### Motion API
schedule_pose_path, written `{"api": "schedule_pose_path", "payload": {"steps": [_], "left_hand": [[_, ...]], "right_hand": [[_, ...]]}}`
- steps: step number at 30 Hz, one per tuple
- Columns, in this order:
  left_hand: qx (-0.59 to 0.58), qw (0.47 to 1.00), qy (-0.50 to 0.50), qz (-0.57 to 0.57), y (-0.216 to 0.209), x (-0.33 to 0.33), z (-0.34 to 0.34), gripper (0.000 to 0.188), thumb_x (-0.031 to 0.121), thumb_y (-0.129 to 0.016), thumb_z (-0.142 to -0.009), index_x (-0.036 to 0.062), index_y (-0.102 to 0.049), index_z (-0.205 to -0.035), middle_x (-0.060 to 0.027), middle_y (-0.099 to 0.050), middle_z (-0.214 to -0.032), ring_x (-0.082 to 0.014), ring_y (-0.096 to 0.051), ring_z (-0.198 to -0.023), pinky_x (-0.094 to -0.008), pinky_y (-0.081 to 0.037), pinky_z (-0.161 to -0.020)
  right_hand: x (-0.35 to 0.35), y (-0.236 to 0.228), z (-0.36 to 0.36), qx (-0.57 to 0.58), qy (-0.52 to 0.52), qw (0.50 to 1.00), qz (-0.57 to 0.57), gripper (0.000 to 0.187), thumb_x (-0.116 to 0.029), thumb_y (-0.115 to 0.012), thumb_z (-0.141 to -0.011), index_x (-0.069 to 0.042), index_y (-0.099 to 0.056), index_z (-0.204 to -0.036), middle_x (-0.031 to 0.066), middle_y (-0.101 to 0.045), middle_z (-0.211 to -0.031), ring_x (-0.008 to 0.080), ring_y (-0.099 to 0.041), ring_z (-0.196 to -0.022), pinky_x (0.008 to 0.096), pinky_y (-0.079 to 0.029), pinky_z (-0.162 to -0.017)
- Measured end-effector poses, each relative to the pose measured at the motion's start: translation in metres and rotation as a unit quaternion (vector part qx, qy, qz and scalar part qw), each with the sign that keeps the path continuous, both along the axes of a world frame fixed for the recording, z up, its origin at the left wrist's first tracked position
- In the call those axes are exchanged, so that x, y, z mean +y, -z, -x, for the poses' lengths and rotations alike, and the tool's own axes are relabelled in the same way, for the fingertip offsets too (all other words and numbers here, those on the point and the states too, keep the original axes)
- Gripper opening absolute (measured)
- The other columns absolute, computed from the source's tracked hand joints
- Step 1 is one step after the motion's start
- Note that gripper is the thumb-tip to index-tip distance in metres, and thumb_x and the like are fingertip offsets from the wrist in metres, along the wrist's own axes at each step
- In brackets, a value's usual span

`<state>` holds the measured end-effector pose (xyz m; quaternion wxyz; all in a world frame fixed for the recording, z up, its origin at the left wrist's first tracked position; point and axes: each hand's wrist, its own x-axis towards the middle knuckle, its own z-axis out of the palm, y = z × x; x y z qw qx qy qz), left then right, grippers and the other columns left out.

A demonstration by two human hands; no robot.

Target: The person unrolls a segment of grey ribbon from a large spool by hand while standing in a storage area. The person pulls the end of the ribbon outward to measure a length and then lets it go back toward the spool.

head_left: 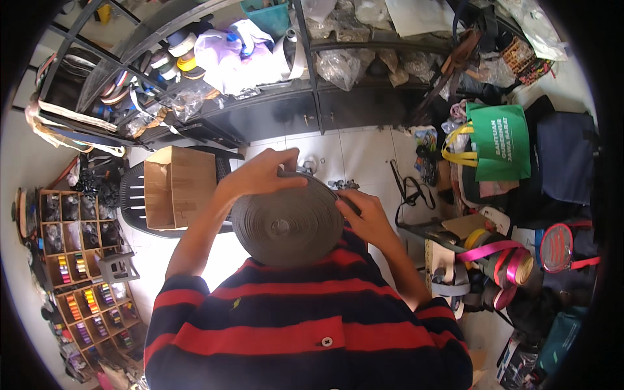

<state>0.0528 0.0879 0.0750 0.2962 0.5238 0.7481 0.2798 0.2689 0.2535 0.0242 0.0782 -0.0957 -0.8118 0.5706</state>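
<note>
A large coiled roll of dark grey webbing strap (286,224) is held up close in front of my chest, its flat spiral face turned upward. My left hand (276,170) is closed on the roll's far edge, with thumb and fingers over the rim. At the roll's right edge my right hand (365,213) grips the outer layer of the strap between thumb and fingers. Part of the right fingers is hidden behind the strap.
A cardboard box (179,188) sits on a black chair (133,201) at left. Beyond stand dark shelves (364,107) with bagged goods. Thread spools fill a wooden rack (71,247). At right are a green bag (499,143), ribbon rolls (500,260) and a black strap on the floor (409,188).
</note>
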Motion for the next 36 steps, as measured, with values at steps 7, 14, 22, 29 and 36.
{"api": "schedule_pose_path", "payload": {"steps": [7,14,22,29,36], "left_hand": [[-0.129,0.990,-0.049,0.012,0.012,-0.014,0.016,0.030,0.028,-0.057,-0.096,0.0068,-0.069,-0.115,-0.0107,-0.072,-0.095,-0.0172,-0.065,-0.083,-0.0309,-0.050,-0.079],[-0.254,0.928,-0.266,-0.058,0.036,-0.036,0.010,0.036,0.034,-0.056,-0.097,0.0013,-0.065,-0.109,-0.0092,-0.069,-0.095,-0.0127,-0.059,-0.093,-0.0273,-0.046,-0.083],[-0.175,0.984,-0.016,0.009,0.032,-0.071,0.046,0.037,0.033,-0.063,-0.093,0.0033,-0.065,-0.114,-0.0112,-0.069,-0.105,-0.0160,-0.061,-0.096,-0.0313,-0.047,-0.085],[-0.241,0.963,-0.121,0.025,0.029,-0.145,0.060,0.039,0.036,-0.061,-0.093,0.0128,-0.066,-0.124,-0.0120,-0.071,-0.105,-0.0217,-0.067,-0.095,-0.0340,-0.050,-0.088],[-0.254,0.962,-0.086,-0.040,0.031,-0.191,0.078,0.038,0.030,-0.059,-0.095,0.0137,-0.062,-0.128,-0.0097,-0.072,-0.104,-0.0186,-0.067,-0.092,-0.0318,-0.050,-0.085]], "right_hand": [[-0.037,0.029,0.010,-0.087,0.126,0.966,0.208,0.031,-0.026,-0.057,-0.096,0.003,-0.064,-0.104,0.0132,-0.065,-0.083,0.0143,-0.059,-0.077,0.0308,-0.048,-0.072],[-0.011,0.021,0.078,-0.024,0.107,0.984,0.140,0.037,-0.033,-0.058,-0.094,0.003,-0.068,-0.100,0.0089,-0.068,-0.084,0.0133,-0.058,-0.077,0.0299,-0.046,-0.071],[-0.056,0.003,0.130,-0.134,-0.119,0.976,0.127,0.045,-0.038,-0.062,-0.091,0.002,-0.068,-0.109,0.0130,-0.070,-0.089,0.0173,-0.063,-0.083,0.0299,-0.048,-0.078],[-0.101,-0.012,0.123,-0.208,-0.124,0.970,-0.013,0.053,-0.035,-0.076,-0.080,-0.002,-0.060,-0.118,0.0117,-0.070,-0.089,0.0168,-0.063,-0.080,0.0303,-0.048,-0.073],[-0.130,-0.030,0.119,-0.182,-0.001,0.982,0.054,0.037,-0.028,-0.080,-0.076,-0.005,-0.070,-0.103,-0.0011,-0.053,-0.060,0.0074,-0.046,-0.054,0.0254,-0.033,-0.050]]}}
